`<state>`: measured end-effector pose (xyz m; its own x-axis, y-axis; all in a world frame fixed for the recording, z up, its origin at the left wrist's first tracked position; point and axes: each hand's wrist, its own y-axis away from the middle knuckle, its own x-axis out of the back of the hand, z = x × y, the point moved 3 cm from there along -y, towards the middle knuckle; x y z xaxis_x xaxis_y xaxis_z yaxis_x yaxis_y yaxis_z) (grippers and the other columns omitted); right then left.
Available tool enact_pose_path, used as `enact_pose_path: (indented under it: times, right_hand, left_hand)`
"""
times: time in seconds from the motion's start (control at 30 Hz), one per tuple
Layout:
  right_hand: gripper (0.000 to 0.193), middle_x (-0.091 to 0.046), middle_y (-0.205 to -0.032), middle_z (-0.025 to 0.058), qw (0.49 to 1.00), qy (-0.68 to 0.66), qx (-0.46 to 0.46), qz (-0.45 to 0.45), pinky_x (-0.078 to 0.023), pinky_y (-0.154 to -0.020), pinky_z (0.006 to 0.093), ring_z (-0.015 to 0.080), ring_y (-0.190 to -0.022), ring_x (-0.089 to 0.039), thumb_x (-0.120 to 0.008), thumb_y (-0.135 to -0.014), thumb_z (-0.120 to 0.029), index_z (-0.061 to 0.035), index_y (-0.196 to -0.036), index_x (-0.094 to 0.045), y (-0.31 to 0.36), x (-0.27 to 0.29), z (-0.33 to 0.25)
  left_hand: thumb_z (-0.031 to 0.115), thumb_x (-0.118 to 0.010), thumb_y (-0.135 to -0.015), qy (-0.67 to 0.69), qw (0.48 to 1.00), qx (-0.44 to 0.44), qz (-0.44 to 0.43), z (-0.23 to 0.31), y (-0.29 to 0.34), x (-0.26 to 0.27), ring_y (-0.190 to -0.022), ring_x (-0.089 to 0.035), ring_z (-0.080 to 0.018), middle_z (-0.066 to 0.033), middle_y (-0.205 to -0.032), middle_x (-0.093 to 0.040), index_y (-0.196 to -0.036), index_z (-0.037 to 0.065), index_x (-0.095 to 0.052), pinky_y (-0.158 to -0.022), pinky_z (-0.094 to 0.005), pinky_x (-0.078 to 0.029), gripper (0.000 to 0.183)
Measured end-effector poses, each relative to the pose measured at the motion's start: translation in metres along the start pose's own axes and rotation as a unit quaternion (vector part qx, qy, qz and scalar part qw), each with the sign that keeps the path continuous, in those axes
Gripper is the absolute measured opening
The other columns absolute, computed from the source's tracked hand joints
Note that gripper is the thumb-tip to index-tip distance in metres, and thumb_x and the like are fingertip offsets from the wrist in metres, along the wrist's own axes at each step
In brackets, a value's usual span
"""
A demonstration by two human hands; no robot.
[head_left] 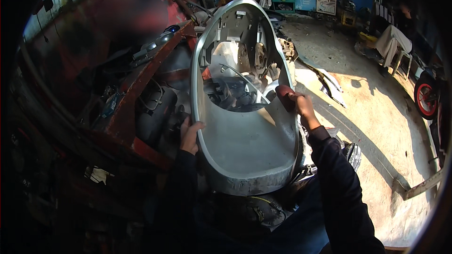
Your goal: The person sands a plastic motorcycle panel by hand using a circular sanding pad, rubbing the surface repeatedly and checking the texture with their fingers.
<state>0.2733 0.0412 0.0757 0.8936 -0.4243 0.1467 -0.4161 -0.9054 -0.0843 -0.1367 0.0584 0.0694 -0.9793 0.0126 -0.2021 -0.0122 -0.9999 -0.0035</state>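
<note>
A large grey scooter body panel point(245, 134), long and hollow with a rounded near end and a narrow far end, lies in front of me. On its left rim rests my left hand point(190, 136), its thumb over the edge and its other fingers closed around the outer side. My right hand point(303, 108) is closed on a reddish-brown piece of sandpaper point(285, 98), which lies against the inside of the panel's right wall. Fingers under the sandpaper are hidden. Through the panel's opening show a curved pale strip and dark parts.
A rusty red metal frame point(141, 75) with a dark cylinder point(155, 113) stands close on the left. Loose pale panel pieces point(332, 87) lie on the sunlit floor at right. Farther right are a cloth-draped stool point(395, 44) and a red-rimmed wheel point(426, 95).
</note>
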Motion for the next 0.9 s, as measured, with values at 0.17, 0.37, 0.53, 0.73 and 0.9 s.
enact_pose_path:
  times: [0.17, 0.37, 0.53, 0.73, 0.9]
  right_hand:
    - [0.029, -0.062, -0.08, -0.0017, 0.997, -0.047, 0.0, -0.068, -0.041, -0.068, 0.0268, 0.0086, -0.074, -0.054, -0.063, -0.096, -0.022, 0.0026, -0.106, -0.073, -0.002, -0.006, 0.016]
    - [0.022, -0.062, -0.089, -0.0025, 0.989, -0.086, 0.049, -0.107, -0.041, -0.076, 0.0261, 0.0088, -0.083, -0.053, -0.06, -0.098, -0.019, 0.0006, -0.099, -0.07, -0.019, -0.022, 0.02]
    - [0.022, -0.063, -0.087, -0.0021, 0.989, -0.088, -0.019, -0.118, -0.04, -0.071, 0.0254, 0.0074, -0.078, -0.053, -0.062, -0.097, -0.02, -0.0009, -0.098, -0.072, -0.026, -0.045, 0.044]
    - [0.031, -0.066, -0.09, 0.0036, 0.989, 0.008, -0.036, -0.142, -0.045, -0.074, 0.0265, 0.0129, -0.08, -0.059, -0.066, -0.094, -0.024, 0.0041, -0.105, -0.072, -0.013, -0.076, 0.079]
    - [0.04, -0.063, -0.128, 0.019, 0.987, 0.118, -0.001, -0.111, -0.044, -0.096, 0.032, 0.0256, -0.112, -0.06, -0.065, -0.094, -0.025, 0.0073, -0.116, -0.069, -0.03, -0.067, 0.124]
  left_hand:
    - [0.01, -0.062, -0.073, 0.012, 0.999, -0.024, 0.019, -0.045, 0.008, 0.01, -0.103, -0.061, -0.0261, -0.0138, -0.111, -0.061, -0.134, -0.005, -0.05, -0.093, -0.0358, -0.05, 0.064]
    - [0.01, -0.061, -0.073, 0.071, 0.996, -0.01, 0.045, -0.073, -0.007, 0.009, -0.103, -0.06, -0.0272, -0.0121, -0.112, -0.059, -0.134, -0.001, -0.05, -0.093, -0.0374, -0.05, 0.063]
    - [0.007, -0.066, -0.069, 0.11, 0.991, 0.011, 0.072, -0.1, -0.024, 0.019, -0.112, -0.056, -0.0295, -0.0142, -0.121, -0.056, -0.141, 0.002, -0.045, -0.098, -0.0378, -0.046, 0.075]
    - [0.006, -0.066, -0.069, 0.099, 0.988, 0.025, 0.115, -0.139, -0.029, 0.035, -0.115, -0.055, -0.0303, -0.0151, -0.125, -0.055, -0.144, 0.003, -0.042, -0.1, -0.0381, -0.044, 0.078]
    - [0.006, -0.067, -0.069, 0.055, 0.992, 0.002, 0.117, -0.161, -0.044, 0.015, -0.12, -0.053, -0.0314, -0.0175, -0.128, -0.054, -0.146, 0.002, -0.039, -0.103, -0.0389, -0.042, 0.082]
